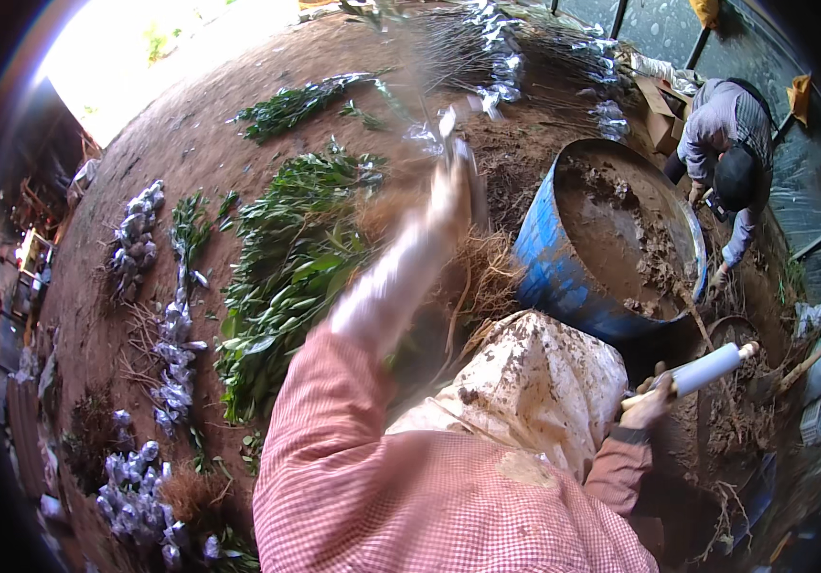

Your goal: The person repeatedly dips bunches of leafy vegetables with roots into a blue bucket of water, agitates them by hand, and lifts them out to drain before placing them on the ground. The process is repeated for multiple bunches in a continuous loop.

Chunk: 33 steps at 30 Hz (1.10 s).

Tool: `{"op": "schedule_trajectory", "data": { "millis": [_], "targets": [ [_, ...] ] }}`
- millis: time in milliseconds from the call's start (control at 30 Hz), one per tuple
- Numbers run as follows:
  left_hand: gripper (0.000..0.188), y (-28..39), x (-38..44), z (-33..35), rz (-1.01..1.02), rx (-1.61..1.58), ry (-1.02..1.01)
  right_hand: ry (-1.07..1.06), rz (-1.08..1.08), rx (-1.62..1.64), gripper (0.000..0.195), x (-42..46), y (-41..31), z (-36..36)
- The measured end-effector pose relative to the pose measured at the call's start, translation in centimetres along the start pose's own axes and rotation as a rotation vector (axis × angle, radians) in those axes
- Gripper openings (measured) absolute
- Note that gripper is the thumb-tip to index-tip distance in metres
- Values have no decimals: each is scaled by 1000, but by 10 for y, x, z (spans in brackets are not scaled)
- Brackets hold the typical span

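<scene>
My left hand (pixel 452 175), blurred by motion, reaches forward and is closed around a thin plant stem with a pale, shiny wrap (pixel 447 125); its exact shape is unclear. On the right, my right hand (pixel 648 407) grips the handle of a roll of pale plastic film (pixel 707 369). A muddy whitish sheet (pixel 525 365) covers my lap. Left of my lap lies a large heap of leafy green saplings (pixel 295 265), with bare brown roots (pixel 485 272) between it and the blue drum. Further ahead are bare-stemmed plants (pixel 446 46) with silvery wrapped ends (pixel 503 64).
A blue drum (pixel 561 251) of mud stands ahead right. Beyond it a co-worker (pixel 736 157) bends down beside a cardboard box (pixel 657 118). Wrapped bundles (pixel 174 351) and more silvery-wrapped plants (pixel 134 494) lie at left on the dirt floor (pixel 95 308).
</scene>
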State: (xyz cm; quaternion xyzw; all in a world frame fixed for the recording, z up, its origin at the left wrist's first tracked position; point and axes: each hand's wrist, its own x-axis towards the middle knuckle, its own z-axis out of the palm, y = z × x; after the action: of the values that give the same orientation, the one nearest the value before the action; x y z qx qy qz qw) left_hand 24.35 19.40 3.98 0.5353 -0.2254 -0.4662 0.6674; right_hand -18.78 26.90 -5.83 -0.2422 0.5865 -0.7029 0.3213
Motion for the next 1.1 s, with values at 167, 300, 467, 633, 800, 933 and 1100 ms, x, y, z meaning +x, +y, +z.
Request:
{"op": "schedule_trajectory", "data": {
  "millis": [167, 300, 467, 633, 800, 933, 1100],
  "targets": [
    [58, 75, 192, -43, 60, 1205, 556, -152, 124, -194, 35, -64, 52, -6],
    [34, 23, 124, -62, 373, 1142, 224, -198, 271, -162, 32, -72, 48, -12],
    [15, -107, 35, -190, 891, 938, 464, -235, 248, -241, 36, -72, 52, -11],
    [19, -169, -122, -237, 474, 1129, 435, -231, 206, -339, 36, -72, 54, -13],
    [29, -192, -138, -215, 247, 1224, 424, -251, 208, -270, 34, -76, 50, -8],
    [40, -177, -109, -214, -9, 1504, 230, -290, 144, -254, 32, -77, 50, -11],
    [35, -107, -125, -177, -163, 1336, 65, -270, 130, -247, 32, -79, 46, -15]
  ]
}}
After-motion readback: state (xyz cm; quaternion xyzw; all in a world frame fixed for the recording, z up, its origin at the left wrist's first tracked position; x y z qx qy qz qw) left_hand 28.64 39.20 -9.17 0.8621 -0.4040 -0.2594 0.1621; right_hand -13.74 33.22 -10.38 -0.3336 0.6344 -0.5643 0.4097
